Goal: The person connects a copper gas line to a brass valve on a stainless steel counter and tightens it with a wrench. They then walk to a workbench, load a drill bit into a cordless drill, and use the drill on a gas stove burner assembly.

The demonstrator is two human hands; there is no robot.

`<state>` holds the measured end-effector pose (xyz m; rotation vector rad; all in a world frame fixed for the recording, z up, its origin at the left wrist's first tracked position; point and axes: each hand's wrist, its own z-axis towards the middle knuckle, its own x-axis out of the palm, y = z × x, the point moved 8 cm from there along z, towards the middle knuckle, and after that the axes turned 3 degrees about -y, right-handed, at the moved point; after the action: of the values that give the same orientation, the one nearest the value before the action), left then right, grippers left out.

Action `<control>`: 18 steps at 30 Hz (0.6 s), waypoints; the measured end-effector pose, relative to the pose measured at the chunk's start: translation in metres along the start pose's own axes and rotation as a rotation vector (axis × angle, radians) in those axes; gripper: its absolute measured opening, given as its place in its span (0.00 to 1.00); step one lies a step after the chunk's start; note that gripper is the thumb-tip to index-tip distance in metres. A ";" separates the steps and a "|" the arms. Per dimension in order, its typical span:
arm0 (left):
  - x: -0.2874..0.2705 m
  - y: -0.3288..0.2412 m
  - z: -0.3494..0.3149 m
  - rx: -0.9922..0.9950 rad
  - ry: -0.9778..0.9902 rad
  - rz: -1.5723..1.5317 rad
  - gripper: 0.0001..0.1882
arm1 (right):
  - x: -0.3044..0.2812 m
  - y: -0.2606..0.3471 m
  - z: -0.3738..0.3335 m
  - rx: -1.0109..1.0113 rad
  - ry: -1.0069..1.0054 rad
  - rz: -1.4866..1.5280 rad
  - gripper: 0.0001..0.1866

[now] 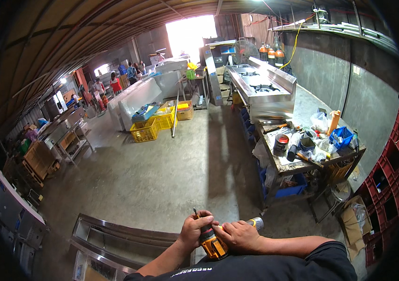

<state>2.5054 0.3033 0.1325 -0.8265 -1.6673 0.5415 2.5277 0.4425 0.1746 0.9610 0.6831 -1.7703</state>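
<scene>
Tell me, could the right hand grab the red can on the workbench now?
Probably not: the right hand grips the drill, and a stretch of floor lies before the workbench holding the red can.

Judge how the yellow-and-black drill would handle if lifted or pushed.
The drill is likely stiff: its casing looks hard and moulded. Probably heavy for its size, given the bulky body. Its slim bit might catch if pushed, as it sticks out past the left hand.

L fingers (205, 220) & R fingers (229, 228) on yel./blk. drill (215, 247).
</scene>
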 end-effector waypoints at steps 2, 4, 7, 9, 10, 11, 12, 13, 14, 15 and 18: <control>-0.003 0.001 -0.002 0.025 -0.031 0.014 0.04 | -0.003 0.002 0.000 -0.013 0.003 -0.030 0.27; -0.005 0.002 -0.003 0.034 -0.050 0.026 0.03 | -0.006 0.004 0.002 -0.012 -0.010 -0.042 0.27; -0.005 0.004 -0.003 0.028 -0.039 -0.012 0.03 | -0.010 0.004 0.004 -0.004 -0.035 -0.043 0.26; -0.004 0.003 -0.003 0.040 -0.030 -0.006 0.04 | -0.010 0.006 0.004 -0.030 -0.024 -0.076 0.26; -0.005 0.004 -0.003 0.025 -0.053 -0.017 0.04 | -0.009 0.005 0.004 -0.030 -0.019 -0.067 0.26; -0.005 0.004 -0.003 0.034 -0.049 0.010 0.04 | -0.009 0.005 0.004 -0.030 -0.012 -0.057 0.26; -0.005 0.004 -0.004 0.034 -0.058 0.027 0.04 | -0.008 0.005 0.003 -0.031 -0.005 -0.047 0.26; -0.005 0.004 -0.004 0.041 -0.058 0.026 0.04 | -0.008 0.005 0.003 -0.032 -0.005 -0.054 0.26; -0.006 0.004 -0.004 0.041 -0.071 0.042 0.04 | -0.008 0.005 0.003 -0.033 -0.005 -0.059 0.26; -0.007 0.005 -0.004 0.045 -0.075 0.040 0.04 | -0.008 0.005 0.002 -0.033 -0.004 -0.063 0.26; -0.006 0.007 -0.003 0.040 -0.054 0.023 0.04 | -0.008 0.006 0.002 -0.027 -0.020 -0.044 0.27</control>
<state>2.5103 0.3026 0.1243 -0.8094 -1.6928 0.6157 2.5342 0.4429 0.1821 0.9151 0.7190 -1.8022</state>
